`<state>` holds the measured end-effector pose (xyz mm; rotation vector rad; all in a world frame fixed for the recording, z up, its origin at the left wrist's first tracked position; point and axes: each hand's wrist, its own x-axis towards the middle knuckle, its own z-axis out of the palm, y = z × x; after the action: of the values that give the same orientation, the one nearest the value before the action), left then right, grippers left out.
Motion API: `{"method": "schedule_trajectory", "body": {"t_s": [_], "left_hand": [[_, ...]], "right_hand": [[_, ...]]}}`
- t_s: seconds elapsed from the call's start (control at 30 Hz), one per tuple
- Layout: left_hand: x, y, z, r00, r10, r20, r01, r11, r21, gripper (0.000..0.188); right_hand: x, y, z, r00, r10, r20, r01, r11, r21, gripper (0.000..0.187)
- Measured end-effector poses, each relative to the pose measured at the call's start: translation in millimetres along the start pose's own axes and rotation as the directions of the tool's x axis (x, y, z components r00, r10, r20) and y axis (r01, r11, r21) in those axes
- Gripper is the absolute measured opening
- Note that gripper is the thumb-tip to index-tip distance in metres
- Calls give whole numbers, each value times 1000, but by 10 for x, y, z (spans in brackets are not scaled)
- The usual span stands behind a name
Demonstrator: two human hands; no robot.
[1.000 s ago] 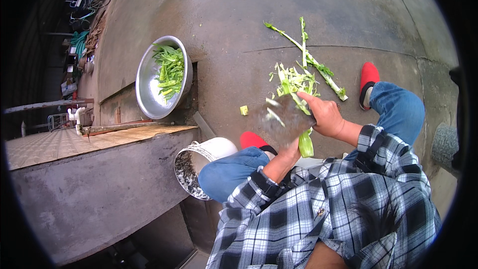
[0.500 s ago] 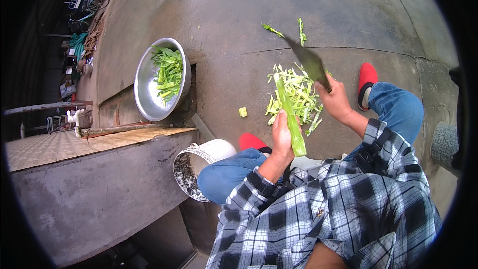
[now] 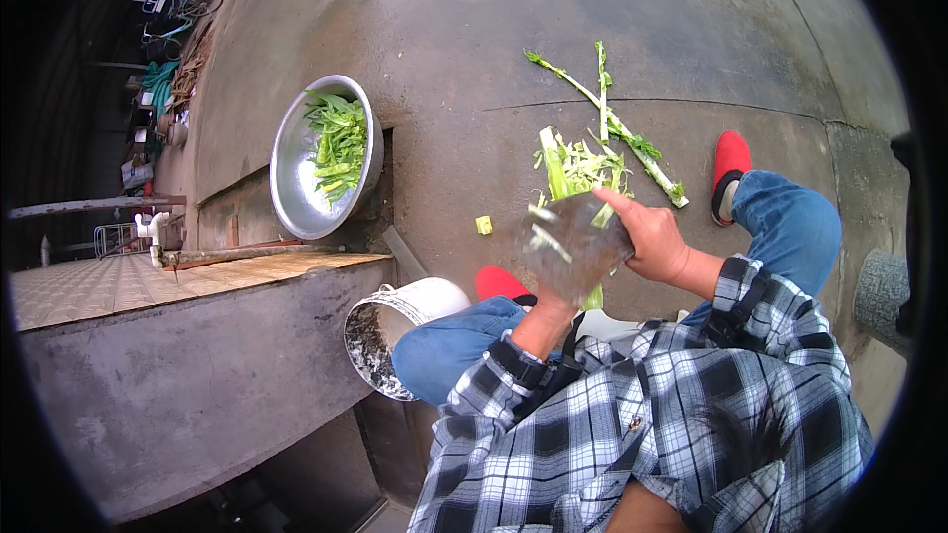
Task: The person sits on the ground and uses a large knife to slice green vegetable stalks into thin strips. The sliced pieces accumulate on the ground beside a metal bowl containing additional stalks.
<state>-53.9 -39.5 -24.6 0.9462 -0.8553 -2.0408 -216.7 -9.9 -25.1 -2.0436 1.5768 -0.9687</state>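
Note:
My right hand (image 3: 654,242) is closed round the handle of a broad-bladed kitchen knife (image 3: 575,255), index finger along its upper edge. The blade is smeared by motion, with pale slivers on or just above it. It covers most of my left hand (image 3: 555,304), whose fingers are hidden. A peeled pale-green celtuce stem (image 3: 553,160) runs under the blade from that hand, its lower end showing below. Beneath lies a heap of peelings (image 3: 590,163) on the concrete. Past it two long celtuce stalks (image 3: 660,176) with leafy tips cross each other.
A steel basin (image 3: 292,138) of green leaves (image 3: 341,143) stands at the left. Nearer are a white bucket (image 3: 430,298), its inside smeared, and a concrete ledge (image 3: 197,365). One small stem chunk (image 3: 484,225) lies on the floor. My red shoes (image 3: 731,160) flank the peelings.
My right hand has swung the knife down and left, from above the peelings to over the stem and my left hand. This uncovers the two stalks on the floor.

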Motion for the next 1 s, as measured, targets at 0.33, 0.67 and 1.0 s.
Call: {"method": "schedule_trajectory", "body": {"t_s": [0.33,0.67,1.0], "left_hand": [[3,-259,-125,984,-141,113,174,909,-380,39],[-83,-270,-14,928,-164,-335,153,986,-60,16],[77,5,-33,944,-198,-263,155,972,-175,33]], "right_hand": [[-6,32,67,995,-103,-12,101,986,-131,76],[18,237,148,999,46,-28,-51,978,-202,75],[53,128,72,901,433,31,-429,877,219,62]]}}
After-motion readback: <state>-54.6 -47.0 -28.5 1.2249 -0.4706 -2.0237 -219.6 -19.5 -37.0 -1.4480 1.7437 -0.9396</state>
